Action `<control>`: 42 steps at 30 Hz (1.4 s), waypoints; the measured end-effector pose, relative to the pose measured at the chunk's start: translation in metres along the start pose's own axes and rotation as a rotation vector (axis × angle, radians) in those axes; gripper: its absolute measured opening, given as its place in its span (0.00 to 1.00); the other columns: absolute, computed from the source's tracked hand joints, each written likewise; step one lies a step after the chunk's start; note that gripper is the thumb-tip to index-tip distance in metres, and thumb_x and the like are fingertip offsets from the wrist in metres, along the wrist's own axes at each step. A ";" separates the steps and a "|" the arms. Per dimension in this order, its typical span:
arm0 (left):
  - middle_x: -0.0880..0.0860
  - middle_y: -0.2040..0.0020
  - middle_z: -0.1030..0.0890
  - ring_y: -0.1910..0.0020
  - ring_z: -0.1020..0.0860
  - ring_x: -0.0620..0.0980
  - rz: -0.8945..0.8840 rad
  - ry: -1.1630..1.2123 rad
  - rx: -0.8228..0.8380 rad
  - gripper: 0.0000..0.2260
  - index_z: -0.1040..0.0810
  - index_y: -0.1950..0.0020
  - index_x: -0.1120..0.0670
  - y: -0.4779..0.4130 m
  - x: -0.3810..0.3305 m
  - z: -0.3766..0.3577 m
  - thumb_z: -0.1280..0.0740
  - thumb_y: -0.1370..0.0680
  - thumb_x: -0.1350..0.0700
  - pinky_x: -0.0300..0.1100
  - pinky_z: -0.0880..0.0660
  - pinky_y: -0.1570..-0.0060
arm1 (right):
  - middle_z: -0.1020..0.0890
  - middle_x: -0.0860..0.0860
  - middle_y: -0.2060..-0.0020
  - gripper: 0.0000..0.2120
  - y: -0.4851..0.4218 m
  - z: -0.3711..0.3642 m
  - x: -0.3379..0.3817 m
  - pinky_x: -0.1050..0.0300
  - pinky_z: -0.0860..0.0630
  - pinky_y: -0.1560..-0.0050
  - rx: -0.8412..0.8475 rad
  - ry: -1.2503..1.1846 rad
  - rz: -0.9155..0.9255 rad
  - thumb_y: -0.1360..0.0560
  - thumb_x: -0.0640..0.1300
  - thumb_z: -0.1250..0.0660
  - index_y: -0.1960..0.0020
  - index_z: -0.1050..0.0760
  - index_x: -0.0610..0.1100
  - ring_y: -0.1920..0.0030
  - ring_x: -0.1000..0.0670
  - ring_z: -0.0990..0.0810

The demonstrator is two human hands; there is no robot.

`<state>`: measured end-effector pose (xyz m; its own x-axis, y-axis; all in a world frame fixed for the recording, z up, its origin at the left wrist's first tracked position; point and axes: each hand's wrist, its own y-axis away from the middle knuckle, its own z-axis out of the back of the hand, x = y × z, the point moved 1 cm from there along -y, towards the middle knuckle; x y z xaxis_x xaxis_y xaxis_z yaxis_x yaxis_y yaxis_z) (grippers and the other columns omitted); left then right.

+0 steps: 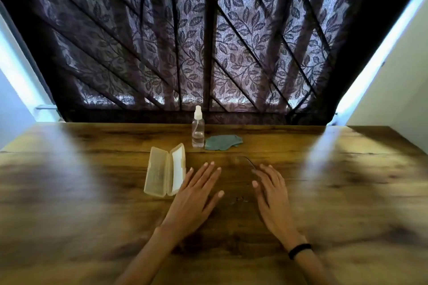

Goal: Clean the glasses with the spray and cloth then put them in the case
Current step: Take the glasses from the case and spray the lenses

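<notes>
— Wooden table (92,192) under a dark leaf-print curtain (139,41). Glasses (247,160)?
— Faint, nearly clear, blurred. Lie on the wood between both hands. Only one thin curved arm plainly visible.
— Held?
— Cannot tell. Right hand (271,192) flat, fingers straight and slightly spread, index tip at the end of that thin arm, touching or just short. Left hand (196,194) flat too, fingers straight and fanned, gripping nothing.
— Case (165,170)?
— Open, pale, translucent. Lies just left of the left hand, beside or touching its little-finger side.
— Further out?
— Spray bottle (198,127) upright behind the case, clear with a white cap. Teal cloth (223,143) crumpled just right of the bottle, nearly touching. Black band (299,251) round the right wrist.
</notes>
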<state>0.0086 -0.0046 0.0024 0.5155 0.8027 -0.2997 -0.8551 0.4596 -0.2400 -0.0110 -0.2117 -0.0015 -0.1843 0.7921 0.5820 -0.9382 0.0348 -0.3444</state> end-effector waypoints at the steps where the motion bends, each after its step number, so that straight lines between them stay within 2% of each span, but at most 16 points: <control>1: 0.44 0.25 0.57 0.28 0.65 0.39 -0.039 -0.007 0.028 0.25 0.59 0.28 0.43 0.001 -0.001 0.000 0.62 0.24 0.38 0.43 0.64 0.27 | 0.31 0.48 0.32 0.17 0.003 0.000 -0.002 0.45 0.42 0.28 -0.022 -0.038 -0.012 0.22 0.49 0.46 0.36 0.30 0.47 0.29 0.51 0.42; 7: 0.48 0.29 0.32 0.29 0.48 0.38 -0.197 0.026 0.069 0.26 0.36 0.30 0.48 0.007 0.000 -0.009 0.54 0.23 0.38 0.39 0.58 0.29 | 0.29 0.48 0.37 0.12 0.010 -0.001 -0.008 0.57 0.38 0.34 -0.052 -0.120 -0.005 0.22 0.41 0.43 0.40 0.27 0.44 0.35 0.54 0.35; 9: 0.50 0.31 0.29 0.29 0.44 0.39 -0.210 0.025 0.030 0.24 0.33 0.32 0.49 0.007 0.002 -0.009 0.51 0.23 0.40 0.41 0.57 0.29 | 0.30 0.50 0.38 0.12 0.008 -0.001 -0.009 0.60 0.36 0.36 -0.040 -0.132 -0.004 0.21 0.40 0.43 0.41 0.26 0.44 0.37 0.56 0.33; 12: 0.50 0.33 0.27 0.30 0.42 0.40 -0.230 0.046 0.019 0.21 0.32 0.33 0.50 0.008 0.004 -0.009 0.44 0.23 0.44 0.43 0.55 0.29 | 0.31 0.54 0.40 0.12 0.009 -0.001 -0.010 0.74 0.37 0.43 -0.035 -0.145 -0.003 0.22 0.39 0.43 0.42 0.25 0.43 0.43 0.65 0.33; 14: 0.51 0.34 0.26 0.30 0.39 0.42 -0.244 0.065 -0.002 0.19 0.30 0.34 0.51 0.008 0.006 -0.008 0.38 0.24 0.48 0.43 0.52 0.29 | 0.30 0.55 0.41 0.12 0.008 -0.001 -0.012 0.78 0.37 0.46 -0.044 -0.158 -0.019 0.22 0.39 0.43 0.42 0.25 0.43 0.45 0.67 0.33; 18: 0.51 0.40 0.21 0.34 0.30 0.47 -0.250 0.084 -0.072 0.15 0.25 0.39 0.53 0.008 0.010 -0.004 0.33 0.26 0.56 0.42 0.42 0.31 | 0.29 0.55 0.41 0.13 0.007 -0.002 -0.015 0.74 0.38 0.41 -0.049 -0.192 -0.038 0.22 0.35 0.43 0.42 0.25 0.44 0.42 0.62 0.32; 21: 0.52 0.45 0.18 0.39 0.24 0.49 -0.297 0.019 -0.121 0.14 0.22 0.43 0.54 0.010 0.010 -0.002 0.29 0.29 0.60 0.44 0.35 0.37 | 0.28 0.54 0.40 0.18 0.007 -0.004 -0.019 0.61 0.34 0.36 -0.050 -0.241 -0.051 0.25 0.28 0.43 0.43 0.25 0.44 0.38 0.56 0.30; 22: 0.52 0.45 0.18 0.40 0.24 0.49 -0.298 0.020 -0.120 0.14 0.21 0.43 0.54 0.011 0.010 -0.001 0.29 0.29 0.60 0.44 0.34 0.37 | 0.28 0.53 0.40 0.20 0.007 -0.004 -0.019 0.60 0.32 0.36 -0.050 -0.257 -0.057 0.26 0.26 0.43 0.43 0.25 0.44 0.38 0.54 0.29; 26: 0.53 0.43 0.19 0.38 0.26 0.48 -0.298 0.059 -0.118 0.15 0.22 0.43 0.55 0.012 0.009 0.002 0.30 0.29 0.63 0.44 0.35 0.36 | 0.25 0.52 0.42 0.22 0.007 0.001 -0.018 0.73 0.31 0.41 -0.095 -0.358 -0.078 0.27 0.24 0.43 0.48 0.24 0.47 0.40 0.53 0.27; 31: 0.57 0.42 0.20 0.40 0.24 0.51 -0.299 0.114 -0.179 0.19 0.23 0.42 0.58 0.004 0.009 0.011 0.30 0.31 0.69 0.47 0.27 0.40 | 0.22 0.51 0.45 0.18 -0.007 0.013 -0.006 0.65 0.27 0.43 -0.175 -0.525 -0.114 0.25 0.27 0.43 0.51 0.23 0.47 0.42 0.51 0.24; 33: 0.57 0.43 0.20 0.41 0.24 0.50 -0.279 0.164 -0.225 0.16 0.23 0.42 0.58 -0.003 0.009 0.019 0.32 0.28 0.67 0.45 0.25 0.42 | 0.21 0.49 0.47 0.15 -0.018 0.020 0.000 0.67 0.26 0.45 -0.200 -0.550 -0.106 0.25 0.28 0.42 0.49 0.23 0.44 0.43 0.51 0.24; 35: 0.56 0.45 0.19 0.43 0.23 0.48 -0.280 0.197 -0.274 0.12 0.23 0.42 0.58 -0.011 0.008 0.030 0.36 0.25 0.59 0.42 0.24 0.44 | 0.20 0.46 0.48 0.14 -0.031 0.026 0.006 0.72 0.27 0.48 -0.212 -0.562 -0.102 0.25 0.29 0.41 0.47 0.24 0.42 0.46 0.49 0.22; 37: 0.54 0.48 0.18 0.47 0.21 0.47 -0.269 0.237 -0.310 0.14 0.24 0.41 0.57 -0.019 0.008 0.041 0.39 0.25 0.55 0.39 0.24 0.46 | 0.19 0.46 0.49 0.13 -0.043 0.032 0.013 0.72 0.25 0.51 -0.237 -0.602 -0.094 0.25 0.29 0.40 0.46 0.24 0.41 0.49 0.51 0.21; 38: 0.54 0.49 0.18 0.48 0.21 0.46 -0.254 0.269 -0.335 0.15 0.25 0.41 0.57 -0.023 0.009 0.046 0.39 0.25 0.55 0.38 0.24 0.47 | 0.20 0.47 0.50 0.13 -0.050 0.035 0.017 0.73 0.25 0.53 -0.257 -0.618 -0.078 0.26 0.29 0.40 0.45 0.24 0.41 0.51 0.56 0.20; 40: 0.53 0.51 0.18 0.51 0.20 0.44 -0.222 0.342 -0.404 0.15 0.26 0.40 0.58 -0.030 0.012 0.054 0.38 0.26 0.58 0.37 0.24 0.48 | 0.20 0.50 0.53 0.14 -0.061 0.039 0.024 0.74 0.25 0.57 -0.298 -0.637 -0.032 0.26 0.29 0.38 0.46 0.24 0.41 0.56 0.64 0.21; 42: 0.53 0.51 0.19 0.53 0.21 0.42 -0.196 0.361 -0.480 0.15 0.26 0.40 0.59 -0.038 0.015 0.060 0.36 0.26 0.63 0.35 0.24 0.49 | 0.20 0.51 0.55 0.13 -0.072 0.041 0.029 0.72 0.24 0.58 -0.321 -0.679 -0.006 0.27 0.29 0.37 0.46 0.24 0.43 0.58 0.64 0.20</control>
<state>0.0456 0.0133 0.0626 0.7180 0.5036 -0.4805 -0.6660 0.2967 -0.6844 0.0396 -0.2158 0.0706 -0.4170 0.2448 0.8753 -0.8274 0.2964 -0.4770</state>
